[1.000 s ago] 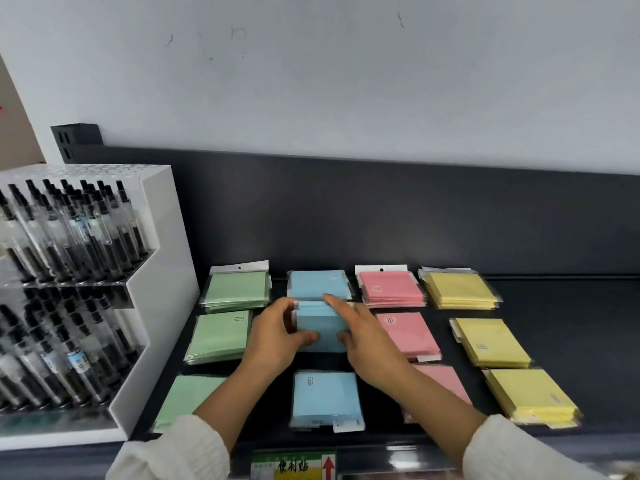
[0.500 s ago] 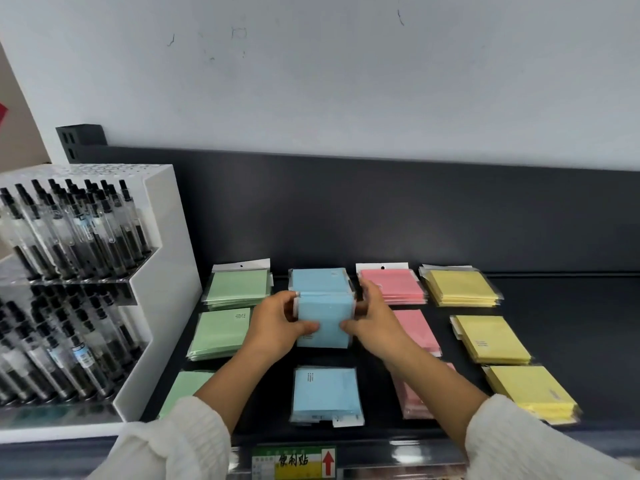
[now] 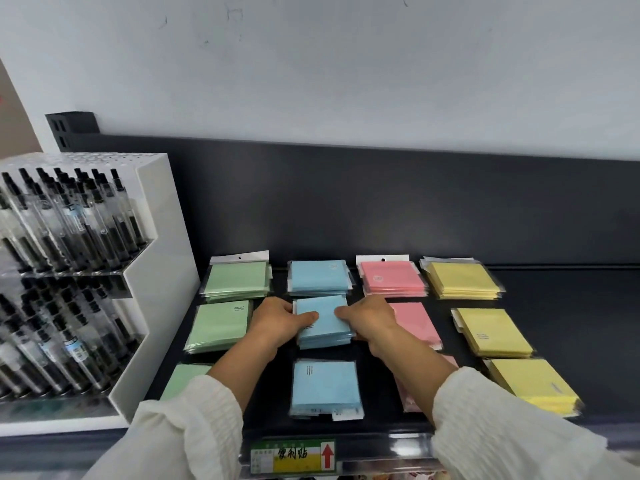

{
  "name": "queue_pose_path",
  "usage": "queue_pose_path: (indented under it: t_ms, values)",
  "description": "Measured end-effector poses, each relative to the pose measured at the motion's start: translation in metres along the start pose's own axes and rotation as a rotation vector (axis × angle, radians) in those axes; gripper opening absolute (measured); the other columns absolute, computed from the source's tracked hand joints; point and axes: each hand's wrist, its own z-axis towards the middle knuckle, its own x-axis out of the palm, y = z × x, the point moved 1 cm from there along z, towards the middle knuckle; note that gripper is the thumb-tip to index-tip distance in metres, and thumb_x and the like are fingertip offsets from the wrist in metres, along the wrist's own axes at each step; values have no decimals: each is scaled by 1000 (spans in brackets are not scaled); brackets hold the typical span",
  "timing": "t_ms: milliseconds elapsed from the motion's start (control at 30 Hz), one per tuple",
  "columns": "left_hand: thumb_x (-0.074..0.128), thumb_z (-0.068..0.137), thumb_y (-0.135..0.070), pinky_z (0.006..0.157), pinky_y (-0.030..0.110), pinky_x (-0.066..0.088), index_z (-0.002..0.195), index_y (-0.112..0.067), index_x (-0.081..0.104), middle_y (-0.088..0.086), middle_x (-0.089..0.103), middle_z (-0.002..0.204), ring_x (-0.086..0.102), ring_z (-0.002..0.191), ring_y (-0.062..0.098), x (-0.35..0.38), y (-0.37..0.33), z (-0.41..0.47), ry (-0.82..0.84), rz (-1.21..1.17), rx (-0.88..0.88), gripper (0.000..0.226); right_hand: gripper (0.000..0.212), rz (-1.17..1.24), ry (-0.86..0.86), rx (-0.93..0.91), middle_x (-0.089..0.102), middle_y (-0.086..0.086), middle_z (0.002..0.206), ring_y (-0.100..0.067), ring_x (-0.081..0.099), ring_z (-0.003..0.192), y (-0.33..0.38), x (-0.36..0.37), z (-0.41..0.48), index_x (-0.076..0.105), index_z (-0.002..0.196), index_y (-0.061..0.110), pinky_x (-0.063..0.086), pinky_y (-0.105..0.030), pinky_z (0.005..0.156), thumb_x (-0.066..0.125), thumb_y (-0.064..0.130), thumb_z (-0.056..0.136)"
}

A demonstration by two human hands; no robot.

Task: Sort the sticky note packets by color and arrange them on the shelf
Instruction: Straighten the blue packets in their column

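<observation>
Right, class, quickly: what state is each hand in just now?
Left hand: closed on the middle blue stack, at its left edge.
Right hand: closed on the same stack, at its right edge.

On the shelf point(image 3: 571, 306) the note packets point(image 3: 460, 278) lie in four columns of three, front to back. A pen rack point(image 3: 152, 271) stands at the left end, just beside the leftmost column point(image 3: 221, 323). My left grip point(image 3: 277, 323) and right grip point(image 3: 370, 320) flank the middle stack point(image 3: 322, 320) of the second column, clasping it between the back stack point(image 3: 318, 277) and front stack point(image 3: 323, 386). A price label point(image 3: 292, 457) sits on the shelf's front edge.
</observation>
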Motion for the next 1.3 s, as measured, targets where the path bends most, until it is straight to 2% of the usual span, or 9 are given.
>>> queue_pose_path:
  t_ms: [267, 400, 500, 633, 733, 900, 1100, 1200, 1300]
  values:
    - [79, 68, -38, 66, 27, 49, 80, -14, 70, 1, 70, 83, 64, 74, 16, 0, 2, -1, -22, 44, 7, 28, 28, -242, 12, -88, 67, -13, 92, -27, 64, 86, 2, -1, -1, 66, 91, 0, 45, -28, 66, 64, 26, 82]
    - [69, 77, -46, 64, 28, 43, 78, -10, 63, 2, 63, 78, 58, 73, 19, -7, -6, -12, -25, 174, 65, 36, 31, -182, 63, -120, 55, -7, 79, -22, 51, 71, 10, -9, -12, 49, 68, 11, 38, -28, 58, 54, 31, 90]
    - [54, 85, -54, 67, 30, 40, 85, -9, 58, 4, 61, 85, 58, 84, 24, -21, -13, -31, -92, 379, 180, 45, 33, -128, 106, -193, 60, -8, 90, -22, 56, 79, 10, -25, -32, 57, 89, 5, 39, -28, 59, 48, 37, 94]
    - [55, 85, -54, 80, 28, 44, 112, -11, 60, 1, 64, 100, 58, 94, 18, -39, -9, -62, -63, 539, 249, 52, 36, -283, 190, -318, 59, -4, 113, -20, 56, 101, -6, -43, -67, 52, 120, 7, 44, -34, 88, 52, 31, 93]
    - [54, 83, -57, 76, 26, 46, 111, -18, 64, -1, 66, 107, 60, 92, 13, -42, -3, -80, 84, 617, 220, 49, 34, -432, 280, -383, 59, 6, 109, -11, 56, 91, -14, -45, -86, 51, 123, 20, 47, -26, 79, 53, 33, 92]
    - [60, 80, -56, 95, 25, 43, 131, -22, 49, -7, 57, 128, 55, 112, 10, -36, 4, -95, 262, 508, 184, 63, 45, -544, 412, -387, 57, 4, 126, -14, 56, 107, -19, -39, -98, 46, 129, 23, 44, -24, 81, 60, 34, 89]
    - [73, 75, -41, 97, 24, 38, 139, -24, 37, -7, 48, 138, 48, 121, 10, -31, 7, -102, 300, 501, 223, 76, 66, -659, 377, -368, 51, -3, 133, -20, 51, 116, -21, -31, -100, 35, 138, 16, 42, -25, 85, 68, 30, 83]
    - [79, 71, -30, 96, 27, 42, 139, -23, 35, -10, 53, 125, 51, 114, 12, -28, 8, -101, 305, 387, 183, 81, 71, -570, 359, -340, 52, -2, 130, -19, 52, 115, -23, -28, -98, 36, 136, 18, 45, -25, 90, 75, 23, 77]
    - [83, 65, -12, 90, 30, 50, 132, -21, 41, -10, 54, 109, 56, 102, 13, -25, 10, -103, 275, 190, 143, 80, 78, -369, 319, -284, 50, -4, 126, -21, 52, 114, -27, -22, -96, 36, 135, 21, 48, -38, 97, 78, 9, 70]
